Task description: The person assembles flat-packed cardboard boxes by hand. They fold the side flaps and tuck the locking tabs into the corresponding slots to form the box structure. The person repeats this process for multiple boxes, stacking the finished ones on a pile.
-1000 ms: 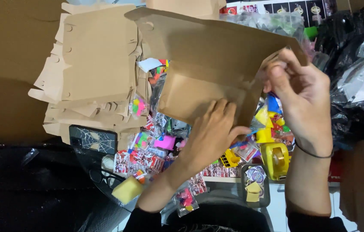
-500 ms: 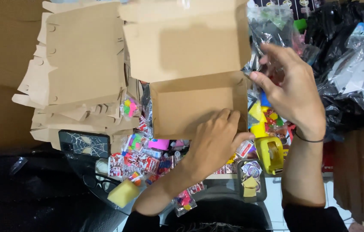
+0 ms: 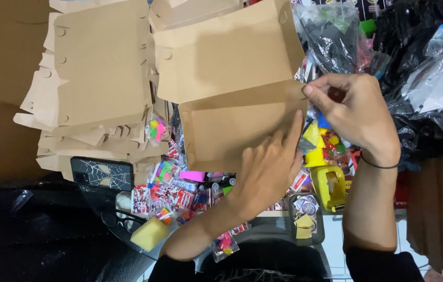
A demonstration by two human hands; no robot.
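Looking down, head view: I see both hands on a brown cardboard box blank (image 3: 232, 94), centre of the scene, folded along a crease.
Left hand (image 3: 268, 169): flat, fingers spread, pressing the blank's near panel; not gripping.
Right hand (image 3: 354, 112): pinching the blank's right edge at the crease with thumb and fingertips.
Left side: a stack of flat cardboard blanks (image 3: 96, 78), same brown, with a black phone (image 3: 102, 173) near it.
Near side: small bright toy packets (image 3: 179, 193) in clear wrap, plus a yellow sponge (image 3: 150, 233).
Right side: a yellow tape dispenser (image 3: 330, 186); beyond it, black plastic bags (image 3: 420, 104) and clear bags.
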